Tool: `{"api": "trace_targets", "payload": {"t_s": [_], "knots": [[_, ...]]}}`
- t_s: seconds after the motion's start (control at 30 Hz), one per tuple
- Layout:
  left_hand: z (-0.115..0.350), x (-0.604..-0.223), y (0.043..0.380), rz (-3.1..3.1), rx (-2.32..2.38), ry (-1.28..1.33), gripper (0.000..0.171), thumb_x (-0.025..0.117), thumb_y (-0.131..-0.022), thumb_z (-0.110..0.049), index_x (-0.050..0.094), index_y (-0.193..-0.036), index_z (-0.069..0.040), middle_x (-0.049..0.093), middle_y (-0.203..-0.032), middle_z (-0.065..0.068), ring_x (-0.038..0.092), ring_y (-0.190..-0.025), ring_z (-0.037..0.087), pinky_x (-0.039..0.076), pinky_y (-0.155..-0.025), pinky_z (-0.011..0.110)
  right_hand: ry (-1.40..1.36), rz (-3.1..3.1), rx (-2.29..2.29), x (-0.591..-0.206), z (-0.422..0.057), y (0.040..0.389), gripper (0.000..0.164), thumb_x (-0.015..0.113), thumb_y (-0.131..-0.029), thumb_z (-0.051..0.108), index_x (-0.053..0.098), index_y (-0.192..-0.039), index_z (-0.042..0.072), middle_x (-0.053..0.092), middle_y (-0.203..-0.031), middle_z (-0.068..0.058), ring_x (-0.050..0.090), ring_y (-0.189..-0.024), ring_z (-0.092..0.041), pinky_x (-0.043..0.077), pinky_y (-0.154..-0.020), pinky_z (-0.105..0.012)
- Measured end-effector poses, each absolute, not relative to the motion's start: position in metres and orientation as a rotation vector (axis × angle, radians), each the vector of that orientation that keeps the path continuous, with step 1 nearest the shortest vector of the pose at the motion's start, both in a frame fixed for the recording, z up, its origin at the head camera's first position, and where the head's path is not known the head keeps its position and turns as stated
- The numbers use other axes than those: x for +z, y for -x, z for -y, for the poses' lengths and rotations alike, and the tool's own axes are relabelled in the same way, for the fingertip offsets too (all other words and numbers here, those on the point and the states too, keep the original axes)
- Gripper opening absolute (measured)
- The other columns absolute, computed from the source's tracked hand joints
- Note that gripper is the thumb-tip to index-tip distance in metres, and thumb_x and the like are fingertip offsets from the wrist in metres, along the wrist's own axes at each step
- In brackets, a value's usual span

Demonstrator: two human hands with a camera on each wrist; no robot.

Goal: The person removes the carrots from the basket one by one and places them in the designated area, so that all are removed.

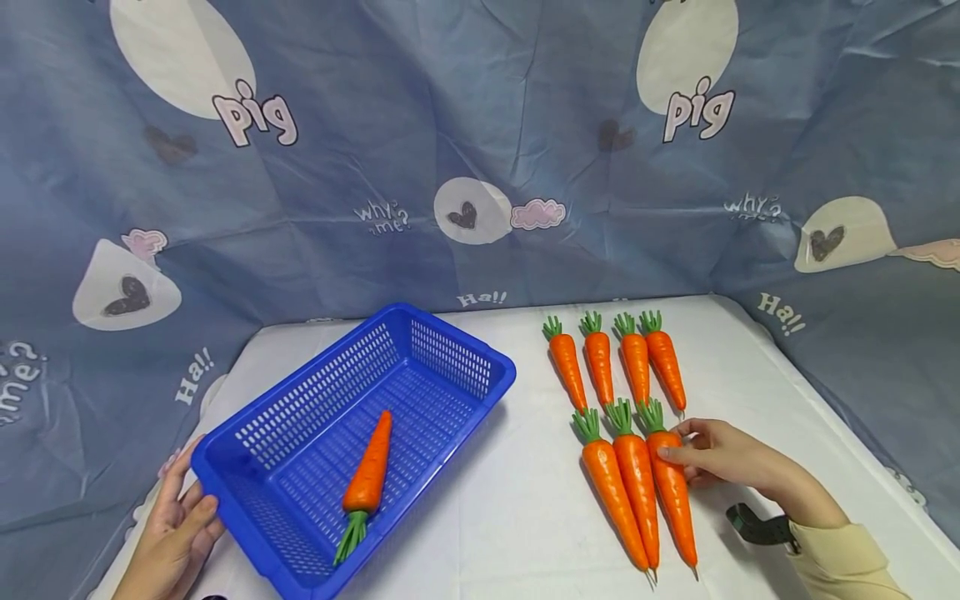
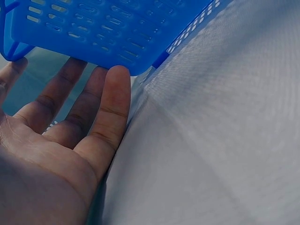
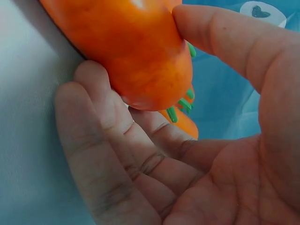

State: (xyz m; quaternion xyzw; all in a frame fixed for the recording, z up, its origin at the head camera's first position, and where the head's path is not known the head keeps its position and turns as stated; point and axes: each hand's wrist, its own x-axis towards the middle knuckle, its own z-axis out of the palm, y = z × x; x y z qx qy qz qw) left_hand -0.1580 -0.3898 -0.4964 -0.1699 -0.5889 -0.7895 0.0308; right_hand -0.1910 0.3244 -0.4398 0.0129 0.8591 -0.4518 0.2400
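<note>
A blue plastic basket stands on the left with one orange carrot inside, green top toward me. At its near-left end is my left hand. In the left wrist view, straight fingers touch the basket's lower edge from outside. My right hand holds the rightmost carrot of the lower row near its green top. The thumb lies on it, with fingers at its far side and underneath. Two more carrots lie beside it. The right wrist view shows the held carrot close up.
Several carrots form an upper row, green tops pointing away. A white cloth covers the table. Behind and around it hangs a printed blue-grey cloth. A dark band is on the right wrist.
</note>
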Motion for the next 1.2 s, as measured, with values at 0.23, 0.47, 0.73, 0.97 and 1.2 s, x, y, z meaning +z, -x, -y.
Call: {"api": "trace_targets", "payload": {"t_s": [0.23,0.47,0.73,0.97,1.2], "knots": [[0.391,-0.494,0.158,1.848,-2.413,0.486,0.070,0.037,-0.112,0.008,0.019,-0.172,-0.023,0.058,-0.157,-0.012,0.067,-0.133,0.006,0.063,-0.095,0.027,-0.044,-2.350,-1.223,-0.440,-0.330,0.190,0.062,0.071,-0.104,0.042,0.049,-0.132,-0.009,0.065,-0.091,-0.005,0.064,-0.084,-0.016,0.059,-0.074,-0.027],[0.388,-0.494,0.158,1.834,-2.408,0.547,0.072,0.035,-0.111,0.011,0.017,-0.173,-0.020,0.057,-0.159,-0.010,0.067,-0.134,0.008,0.062,-0.096,0.027,-0.048,-2.339,-1.227,-0.439,-0.334,0.189,0.065,0.070,-0.105,0.041,0.047,-0.137,-0.011,0.066,-0.097,-0.006,0.066,-0.086,-0.016,0.059,-0.074,-0.027],[0.389,-0.495,0.157,1.831,-2.408,0.535,0.071,0.036,-0.111,0.011,0.018,-0.172,-0.020,0.056,-0.159,-0.010,0.066,-0.134,0.008,0.062,-0.096,0.027,-0.042,-2.326,-1.247,-0.436,-0.333,0.188,0.066,0.071,-0.105,0.038,0.045,-0.139,-0.013,0.066,-0.098,-0.008,0.067,-0.086,-0.016,0.061,-0.075,-0.028],[0.390,-0.494,0.156,1.900,-2.379,0.441,0.070,0.038,-0.112,0.006,0.017,-0.172,-0.024,0.057,-0.156,-0.013,0.067,-0.132,0.005,0.062,-0.095,0.025,-0.014,-2.338,-1.259,-0.432,-0.336,0.190,0.060,0.069,-0.106,0.034,0.049,-0.139,-0.013,0.067,-0.099,-0.009,0.071,-0.084,-0.014,0.064,-0.076,-0.028],[0.389,-0.493,0.156,1.929,-2.361,0.369,0.070,0.041,-0.113,0.003,0.018,-0.172,-0.026,0.058,-0.154,-0.014,0.067,-0.130,0.004,0.062,-0.093,0.025,-0.017,-2.379,-1.268,-0.421,-0.338,0.194,0.058,0.067,-0.108,0.033,0.050,-0.140,-0.012,0.071,-0.103,-0.011,0.073,-0.087,-0.017,0.065,-0.079,-0.031]]}}
